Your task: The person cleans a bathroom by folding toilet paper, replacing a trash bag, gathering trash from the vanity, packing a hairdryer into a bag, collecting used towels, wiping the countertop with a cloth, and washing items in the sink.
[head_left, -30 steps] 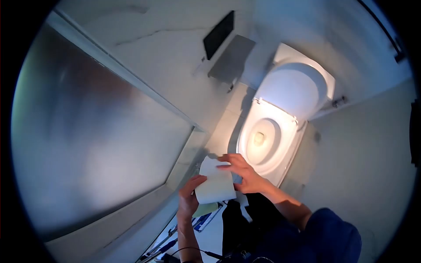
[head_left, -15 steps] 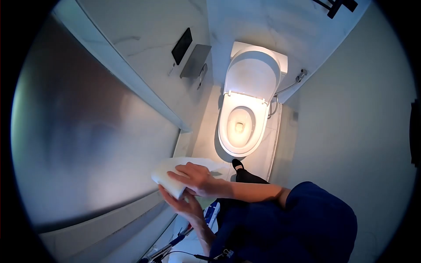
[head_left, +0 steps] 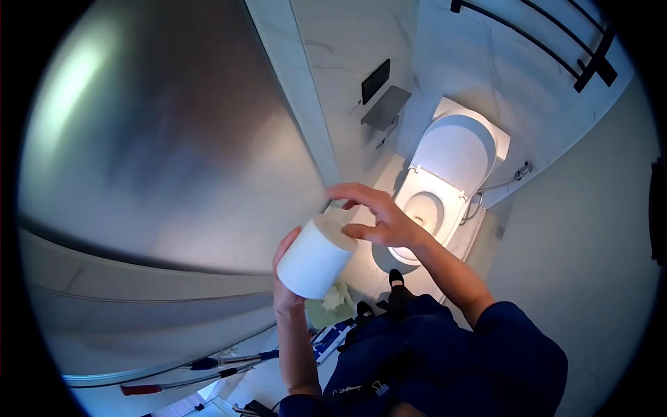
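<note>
My left hand (head_left: 285, 292) grips a white toilet paper roll (head_left: 314, 263) from its left side and underneath. The roll is tilted, with its round end facing up and away. My right hand (head_left: 385, 219) is at the roll's upper end with its fingers spread. Its thumb tip reaches the edge of that end; whether it touches cannot be made out. Beyond the hands stands a white toilet (head_left: 434, 187) with its lid raised. On the wall left of it is a metal shelf holder (head_left: 386, 108), with no roll visible on it.
A frosted panel (head_left: 187, 153) fills the left side. Below my hands, a greenish bin (head_left: 321, 314) holds crumpled paper, near long-handled tools (head_left: 201, 375). A black towel rack (head_left: 528, 35) hangs top right. A hose sprayer (head_left: 524, 170) is on the wall beside the toilet.
The view has swung left. My right hand has come off the roll's side and opened near its end. The roll now stands more upright in my left hand, and the loose sheet no longer shows.
</note>
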`<state>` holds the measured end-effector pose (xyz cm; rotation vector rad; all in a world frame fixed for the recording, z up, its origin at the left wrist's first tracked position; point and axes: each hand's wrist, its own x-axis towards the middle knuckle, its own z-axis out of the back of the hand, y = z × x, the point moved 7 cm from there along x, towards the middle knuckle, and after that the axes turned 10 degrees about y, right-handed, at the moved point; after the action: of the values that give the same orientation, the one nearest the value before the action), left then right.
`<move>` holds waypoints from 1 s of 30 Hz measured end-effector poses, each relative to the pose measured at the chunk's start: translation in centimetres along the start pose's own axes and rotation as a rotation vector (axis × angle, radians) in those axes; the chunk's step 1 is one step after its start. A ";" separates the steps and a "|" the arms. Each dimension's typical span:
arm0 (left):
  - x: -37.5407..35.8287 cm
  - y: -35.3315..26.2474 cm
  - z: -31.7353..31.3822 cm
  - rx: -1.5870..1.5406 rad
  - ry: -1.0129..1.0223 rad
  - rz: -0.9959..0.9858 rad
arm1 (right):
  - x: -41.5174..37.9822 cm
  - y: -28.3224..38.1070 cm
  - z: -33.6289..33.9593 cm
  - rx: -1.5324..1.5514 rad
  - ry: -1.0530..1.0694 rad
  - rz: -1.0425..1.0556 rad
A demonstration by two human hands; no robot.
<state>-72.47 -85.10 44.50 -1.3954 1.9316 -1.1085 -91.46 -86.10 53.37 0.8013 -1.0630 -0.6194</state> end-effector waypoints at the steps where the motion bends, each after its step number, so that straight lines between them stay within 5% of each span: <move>1: 0.4 0.4 -0.8 -0.054 0.050 0.036 | 0.7 0.2 -0.7 0.070 0.049 0.042; 5: 0.1 2.4 -1.1 -0.364 0.224 0.007 | 1.0 -2.7 -2.4 0.210 0.292 -0.192; 7: 0.3 -0.7 -2.3 0.199 0.154 -0.195 | -0.4 -5.6 -3.4 0.314 0.309 -0.450; 9: 0.1 -2.3 -1.3 0.690 -0.088 -0.148 | -2.4 -8.5 -5.0 0.468 0.411 -0.692; 13: -0.5 -2.6 -1.5 0.687 -0.072 -0.259 | -1.2 -5.5 -3.8 0.371 0.155 -0.299; 15: -0.5 -2.2 -1.3 0.542 -0.131 -0.125 | -1.9 -8.0 -5.0 0.396 0.345 -0.513; 18: -1.5 -4.1 -3.5 0.958 0.082 -0.473 | -2.8 -8.0 -5.5 0.293 0.507 -0.617; 21: -1.1 -2.1 -2.0 0.851 0.019 -0.129 | -1.8 -4.9 -4.8 0.264 0.387 -0.409; 23: -1.4 -1.7 -1.9 0.800 -0.006 -0.116 | -2.1 -5.7 -5.2 0.282 0.409 -0.367; 26: -1.9 -3.6 -4.1 1.041 0.159 -0.404 | -7.4 -11.3 -8.8 0.914 0.369 -0.895; 27: -2.6 -4.1 -5.2 1.163 0.240 -0.552 | -6.7 -10.4 -8.0 0.782 0.367 -0.747; 30: -2.6 -1.5 -3.5 0.862 0.072 -0.162 | -4.6 -5.2 -5.7 0.381 0.264 -0.307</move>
<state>-73.54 -81.76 47.49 -1.0186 1.1237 -1.7899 -88.24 -83.98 45.30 1.3581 -0.8302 -0.5540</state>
